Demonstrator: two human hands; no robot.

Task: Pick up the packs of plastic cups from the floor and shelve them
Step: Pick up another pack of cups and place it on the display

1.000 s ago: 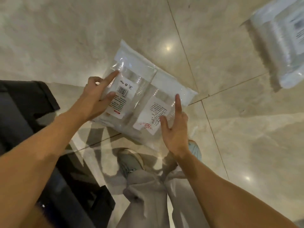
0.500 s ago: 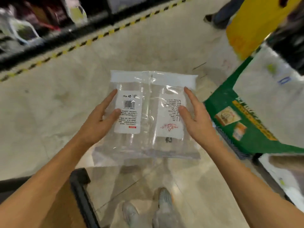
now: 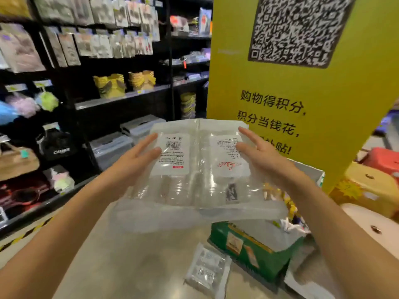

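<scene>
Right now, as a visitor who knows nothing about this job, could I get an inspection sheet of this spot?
Surface: pale floor, hazard-striped edge by the shelves.
Job's things: one clear pack of plastic cups held up between both hands; a second pack lies on the floor.
Clutter: open green carton beside it.
Hands: left hand and right hand press the pack's sides, fingers straight.
Cables: nothing seen.
Surroundings: dark stocked shelves left, yellow sign with QR code ahead, coloured stools right.
</scene>
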